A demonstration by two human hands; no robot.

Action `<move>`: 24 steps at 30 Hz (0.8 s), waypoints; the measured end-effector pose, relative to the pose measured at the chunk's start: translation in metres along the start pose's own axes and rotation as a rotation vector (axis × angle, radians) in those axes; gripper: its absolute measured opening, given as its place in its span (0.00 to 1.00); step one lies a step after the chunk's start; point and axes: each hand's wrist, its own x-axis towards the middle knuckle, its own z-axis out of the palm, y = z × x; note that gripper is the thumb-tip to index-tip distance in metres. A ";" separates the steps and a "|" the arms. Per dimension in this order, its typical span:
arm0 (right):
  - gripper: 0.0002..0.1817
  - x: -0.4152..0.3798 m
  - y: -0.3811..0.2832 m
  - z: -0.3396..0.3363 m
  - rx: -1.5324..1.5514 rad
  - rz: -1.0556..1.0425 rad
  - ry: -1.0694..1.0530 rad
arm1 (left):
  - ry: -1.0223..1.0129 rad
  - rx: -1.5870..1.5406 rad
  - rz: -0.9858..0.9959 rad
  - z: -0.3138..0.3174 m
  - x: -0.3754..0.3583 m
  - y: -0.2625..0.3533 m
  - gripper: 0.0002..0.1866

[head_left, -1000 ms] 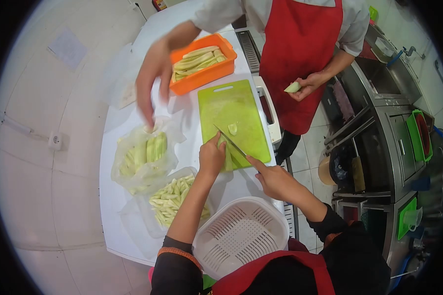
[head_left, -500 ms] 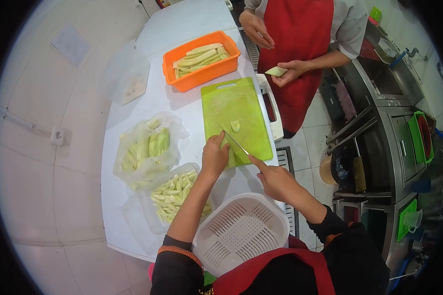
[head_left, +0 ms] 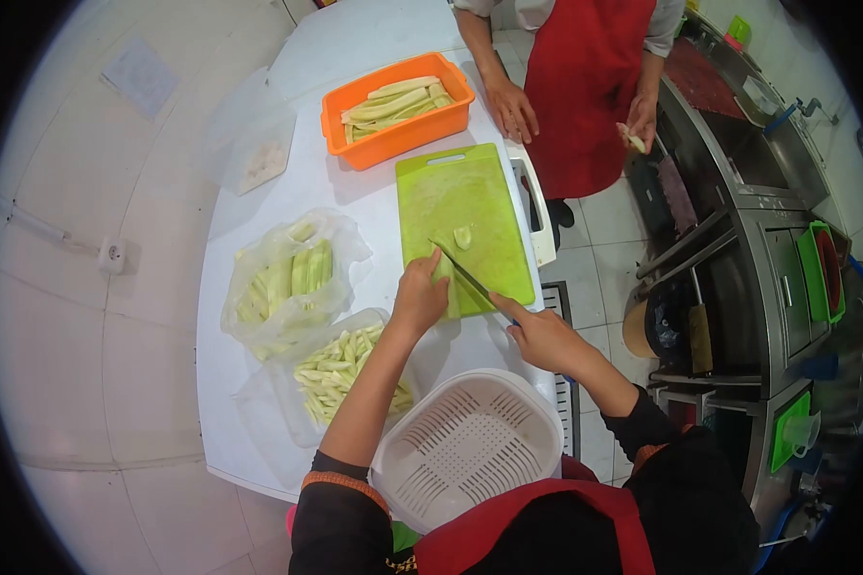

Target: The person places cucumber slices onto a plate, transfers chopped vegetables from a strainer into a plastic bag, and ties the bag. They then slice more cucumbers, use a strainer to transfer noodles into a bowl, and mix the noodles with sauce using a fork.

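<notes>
Head view. Left hand: fingers bent, closed on a pale green vegetable piece lying at the near end of the green cutting board. Right hand: fingers clenched round the handle of a knife, blade slanting over the board beside the left fingertips. Cut slice: on the board, just beyond the blade. Board: on white desk.

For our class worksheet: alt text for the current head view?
The right hand holds a knife beside a pale green vegetable held by the left hand on a green cutting board. Beyond are an orange tub of vegetables and another person.
</notes>
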 end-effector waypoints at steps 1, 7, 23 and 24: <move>0.29 -0.002 0.000 0.001 -0.011 -0.018 0.017 | -0.018 0.012 -0.030 -0.001 0.000 0.002 0.22; 0.30 -0.027 -0.036 -0.023 -0.031 0.033 -0.032 | 0.019 -0.045 -0.059 -0.001 -0.012 0.004 0.22; 0.28 -0.027 -0.035 -0.021 -0.024 0.026 -0.003 | -0.004 -0.049 -0.111 -0.004 -0.023 0.006 0.22; 0.28 -0.031 -0.037 -0.022 -0.013 0.018 -0.008 | 0.019 -0.050 -0.111 -0.004 -0.024 0.007 0.22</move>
